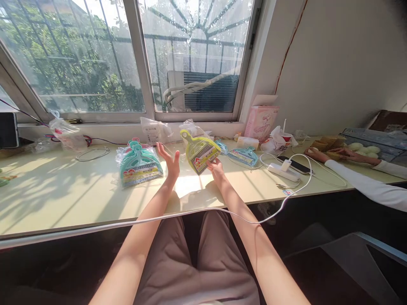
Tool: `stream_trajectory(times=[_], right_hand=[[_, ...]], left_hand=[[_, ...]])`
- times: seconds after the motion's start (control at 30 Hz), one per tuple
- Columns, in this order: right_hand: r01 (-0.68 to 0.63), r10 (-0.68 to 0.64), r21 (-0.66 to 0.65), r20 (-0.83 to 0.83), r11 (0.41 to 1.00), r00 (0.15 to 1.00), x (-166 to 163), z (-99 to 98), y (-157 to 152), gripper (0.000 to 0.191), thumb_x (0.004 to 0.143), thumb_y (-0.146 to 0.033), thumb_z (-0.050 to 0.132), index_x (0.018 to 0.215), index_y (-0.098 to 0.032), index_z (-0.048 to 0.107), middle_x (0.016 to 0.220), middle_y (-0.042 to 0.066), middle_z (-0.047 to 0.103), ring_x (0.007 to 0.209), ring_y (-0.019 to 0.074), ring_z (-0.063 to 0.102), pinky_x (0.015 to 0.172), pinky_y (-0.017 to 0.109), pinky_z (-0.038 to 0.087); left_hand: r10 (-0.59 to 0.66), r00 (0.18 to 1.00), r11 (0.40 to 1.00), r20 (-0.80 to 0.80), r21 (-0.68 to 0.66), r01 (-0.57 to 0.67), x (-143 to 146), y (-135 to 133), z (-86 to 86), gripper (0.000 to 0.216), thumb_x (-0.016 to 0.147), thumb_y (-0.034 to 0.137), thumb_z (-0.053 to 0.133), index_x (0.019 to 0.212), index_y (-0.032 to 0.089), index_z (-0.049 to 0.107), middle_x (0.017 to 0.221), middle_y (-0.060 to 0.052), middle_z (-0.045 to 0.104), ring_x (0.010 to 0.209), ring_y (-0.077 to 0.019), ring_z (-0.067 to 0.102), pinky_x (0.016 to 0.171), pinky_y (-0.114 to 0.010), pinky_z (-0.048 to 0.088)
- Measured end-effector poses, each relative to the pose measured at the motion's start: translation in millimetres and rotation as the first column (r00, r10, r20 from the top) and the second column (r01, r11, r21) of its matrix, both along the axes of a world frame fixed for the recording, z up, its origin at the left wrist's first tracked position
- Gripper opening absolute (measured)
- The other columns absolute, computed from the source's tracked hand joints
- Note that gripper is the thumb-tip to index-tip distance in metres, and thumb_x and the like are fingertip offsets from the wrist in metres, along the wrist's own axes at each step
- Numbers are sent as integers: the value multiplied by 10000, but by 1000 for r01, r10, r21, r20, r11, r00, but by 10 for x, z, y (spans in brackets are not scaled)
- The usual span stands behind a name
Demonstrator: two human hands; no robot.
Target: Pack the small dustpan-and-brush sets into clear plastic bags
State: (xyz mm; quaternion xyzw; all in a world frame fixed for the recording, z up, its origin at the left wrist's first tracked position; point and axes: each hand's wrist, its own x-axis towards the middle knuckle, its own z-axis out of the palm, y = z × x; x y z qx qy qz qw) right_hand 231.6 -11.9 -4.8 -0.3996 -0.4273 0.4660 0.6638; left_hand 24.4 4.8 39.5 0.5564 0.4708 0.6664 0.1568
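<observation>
A small yellow-green dustpan and brush set (201, 153) with a printed label is tilted above the table, its lower right corner gripped by my right hand (216, 168). My left hand (170, 163) is raised just left of it, fingers spread and touching nothing. Left of that hand lies a stack of teal dustpan sets (140, 165) in clear plastic, with a red handle showing behind. A blue dustpan set (243, 156) lies on the table to the right, and part of another blue one (221, 146) shows behind the yellow-green set.
A white cable crosses before my forearms to a power strip (283, 170), beside a phone (294, 164). Clear plastic bags (155, 131) and a pink box (261, 120) stand near the window. At right, another person's hands (351, 155) work near a clear bin (375, 142).
</observation>
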Motion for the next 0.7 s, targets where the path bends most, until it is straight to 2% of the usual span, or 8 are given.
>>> stream_trajectory(times=[0.03, 0.07, 0.13, 0.2, 0.27, 0.37, 0.57, 0.7], right_hand=[[-10, 10, -13, -2, 1000, 1000, -14, 14, -12, 454, 743, -388, 882, 1036, -297, 548, 1101, 71, 799, 1119, 307, 766, 1058, 506, 613], [-16, 16, -28, -3, 999, 1000, -29, 31, -22, 455, 736, -364, 885, 1037, -294, 551, 1089, 71, 802, 1119, 311, 770, 1058, 508, 618], [-5, 5, -50, 5, 999, 1000, -58, 66, -35, 471, 717, -332, 892, 1044, -288, 556, 1081, 76, 803, 1145, 321, 768, 1048, 509, 630], [51, -50, -52, 24, 997, 998, -79, 99, -42, 483, 706, -321, 886, 1062, -283, 564, 1095, 81, 804, 1189, 320, 756, 1045, 495, 634], [130, -128, -37, 53, 991, 990, -89, 124, -45, 473, 707, -330, 865, 1075, -282, 572, 1117, 83, 807, 1225, 309, 740, 1060, 477, 628], [213, -211, -9, 81, 977, 974, -91, 131, -38, 455, 703, -344, 840, 1074, -278, 584, 1116, 85, 811, 1221, 302, 740, 1071, 466, 617], [240, -243, 52, 62, 969, 968, -80, 14, 37, 462, 699, -395, 781, 1095, -268, 580, 1140, 107, 802, 1174, 293, 749, 1039, 443, 616], [273, -276, 74, 37, 959, 960, -59, -67, 95, 482, 691, -400, 745, 1116, -260, 567, 1161, 112, 793, 1164, 281, 741, 1055, 441, 596]], left_hand=[[-126, 986, 984, 108, -110, 138, -9, 7, 36, 838, 1002, 692, 653, 1692, 277, 422, 1728, -186, 453, 1618, -342, 449, 1236, -496, 473], [-267, 942, 931, 202, -200, 306, -12, 17, 54, 824, 1008, 710, 621, 1682, 269, 447, 1669, -188, 536, 1544, -350, 546, 1182, -496, 525], [-487, 808, 767, 332, -279, 578, 8, 39, 25, 809, 977, 706, 656, 1616, 221, 546, 1526, -189, 677, 1385, -362, 682, 1084, -485, 594], [-585, 719, 666, 375, -283, 690, 60, 53, -78, 791, 902, 633, 779, 1542, 195, 621, 1428, -171, 748, 1298, -356, 730, 1024, -455, 623], [-632, 673, 608, 383, -293, 738, 114, 61, -203, 784, 836, 562, 867, 1498, 199, 654, 1382, -154, 775, 1254, -346, 749, 983, -434, 636], [-695, 610, 511, 381, -335, 792, 131, 77, -312, 790, 789, 576, 907, 1441, 187, 691, 1333, -168, 790, 1209, -361, 763, 942, -449, 648], [-726, 635, 552, 263, -328, 767, 88, 25, -286, 806, 682, 511, 999, 1368, 208, 702, 1354, -171, 765, 1253, -385, 732, 971, -489, 657], [-755, 611, 479, 237, -438, 761, 117, -19, -313, 737, 597, 439, 1057, 1223, 205, 746, 1265, -151, 778, 1236, -395, 733, 999, -524, 660]])
